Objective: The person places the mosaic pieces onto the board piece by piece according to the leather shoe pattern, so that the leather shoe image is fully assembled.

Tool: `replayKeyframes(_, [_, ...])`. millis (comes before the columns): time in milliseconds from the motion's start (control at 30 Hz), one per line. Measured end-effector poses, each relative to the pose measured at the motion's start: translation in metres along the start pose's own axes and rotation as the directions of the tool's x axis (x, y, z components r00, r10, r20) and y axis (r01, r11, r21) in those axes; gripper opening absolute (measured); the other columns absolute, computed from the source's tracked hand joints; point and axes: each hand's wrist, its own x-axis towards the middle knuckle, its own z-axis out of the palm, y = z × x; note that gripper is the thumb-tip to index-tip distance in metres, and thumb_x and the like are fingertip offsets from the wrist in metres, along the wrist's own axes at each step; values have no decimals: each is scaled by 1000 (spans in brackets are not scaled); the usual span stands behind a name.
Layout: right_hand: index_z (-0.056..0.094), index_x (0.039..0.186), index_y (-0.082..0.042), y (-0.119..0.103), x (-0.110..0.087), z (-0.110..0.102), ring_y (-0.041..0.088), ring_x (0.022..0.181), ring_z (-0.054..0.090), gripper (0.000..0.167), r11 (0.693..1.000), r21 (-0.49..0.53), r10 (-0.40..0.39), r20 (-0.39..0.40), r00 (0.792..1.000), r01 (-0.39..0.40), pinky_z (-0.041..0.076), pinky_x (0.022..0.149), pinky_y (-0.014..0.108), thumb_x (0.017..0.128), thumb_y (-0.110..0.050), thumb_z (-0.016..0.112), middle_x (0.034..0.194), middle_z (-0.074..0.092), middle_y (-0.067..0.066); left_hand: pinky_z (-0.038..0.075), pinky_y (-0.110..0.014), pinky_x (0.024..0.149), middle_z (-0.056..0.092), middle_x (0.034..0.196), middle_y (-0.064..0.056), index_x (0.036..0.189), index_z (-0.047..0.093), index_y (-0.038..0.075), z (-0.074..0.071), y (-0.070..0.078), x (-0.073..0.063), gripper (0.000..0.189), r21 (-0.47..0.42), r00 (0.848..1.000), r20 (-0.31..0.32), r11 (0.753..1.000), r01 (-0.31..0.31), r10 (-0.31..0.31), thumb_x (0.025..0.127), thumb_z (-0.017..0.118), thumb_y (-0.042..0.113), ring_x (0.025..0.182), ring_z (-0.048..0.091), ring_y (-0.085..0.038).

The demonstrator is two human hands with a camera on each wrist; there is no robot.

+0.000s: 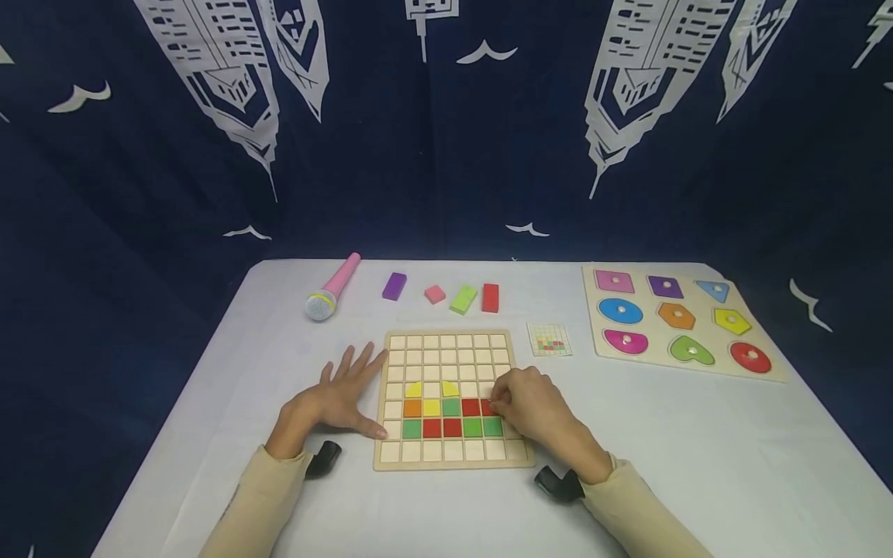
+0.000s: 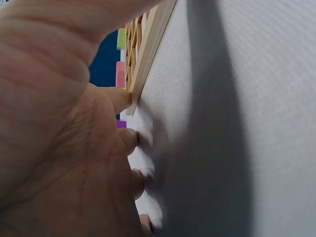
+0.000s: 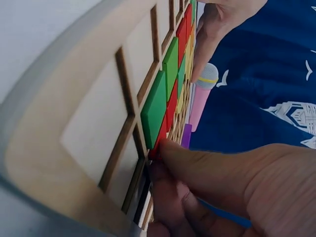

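Note:
A wooden grid board [image 1: 387, 468] lies on the table, with red, green, yellow and orange tiles in its lower rows. My right hand [image 1: 536, 403] is over the board's right side, thumb and fingertips pinching a red square tile [image 3: 160, 140] at the end of a row. Beside that tile sits a dark green tile [image 3: 154, 112] in the right wrist view. My left hand [image 1: 340, 397] has its fingers spread along the board's left edge. Its thumb reaches the lower left edge and its forefinger touches the upper left side; it holds nothing.
A pink toy microphone [image 1: 339, 282] lies at the back left. Behind the board are a purple block [image 1: 394, 286], a pink block [image 1: 435, 294], a lime block [image 1: 463, 299] and a red block [image 1: 491, 297]. A pattern card [image 1: 549, 339] and shape puzzle board [image 1: 656, 345] lie right.

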Motion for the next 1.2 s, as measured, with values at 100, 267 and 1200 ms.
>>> replayKeyframes(100, [77,79,-11,0,0,1,9,63,56,8,1000,20,-17,14,1000,17,48,57,27,79,-4,82,69,67,-4,-4,-73,117,-6,168,-20,162,7,10,0,0,-1,135,4,1000,-1,1000,-1,1,64,90,53,152,-12,-47])
replayKeyframes(267, [76,81,-9,0,0,1,9,65,57,9,999,49,-25,45,999,23,50,59,27,80,-2,81,70,66,-4,-3,-74,117,-6,168,-20,162,7,9,1,-1,-2,135,21,1000,-7,1000,-3,3,64,90,54,152,-12,-48])
replayKeyframes(1200, [72,111,-3,21,-10,-23,22,85,68,18,995,-57,-85,-80,993,81,59,72,38,95,-3,63,103,73,10,23,-59,121,34,162,-15,155,36,6,-15,-16,-17,56,127,909,-384,984,-121,162,103,54,16,151,26,-38])
